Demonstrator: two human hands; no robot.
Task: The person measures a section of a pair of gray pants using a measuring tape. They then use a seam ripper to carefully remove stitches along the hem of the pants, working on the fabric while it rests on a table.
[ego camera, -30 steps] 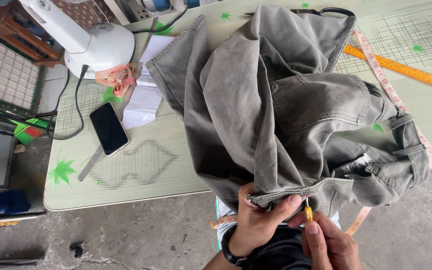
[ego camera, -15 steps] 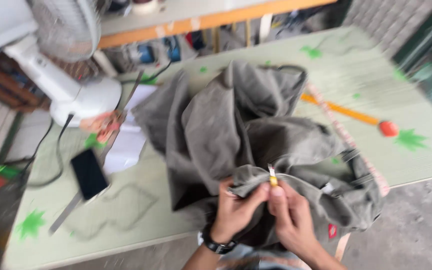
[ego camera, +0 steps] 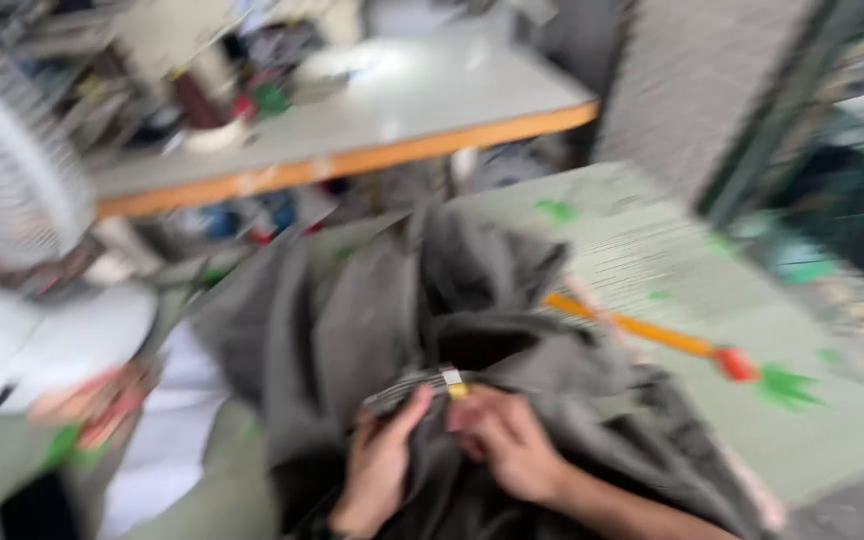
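Note:
The frame is heavily blurred. A grey garment (ego camera: 372, 320) lies bunched on the pale green table (ego camera: 652, 260). My left hand (ego camera: 377, 465) and my right hand (ego camera: 502, 440) both pinch the garment's edge near the bottom centre. Between my fingertips sits a small yellow and white piece (ego camera: 452, 382) on the cloth; I cannot tell which hand holds it.
An orange ruler (ego camera: 642, 330) with a red end (ego camera: 737, 363) lies right of the garment. A white fan (ego camera: 22, 230) stands at the left. A second table with an orange edge (ego camera: 352, 160) and clutter is behind. A dark green frame (ego camera: 782, 110) rises at the right.
The view has swung upward and toward the back of the room. My hands stay on the garment's edge with the small yellow piece. The phone has dropped out of sight.

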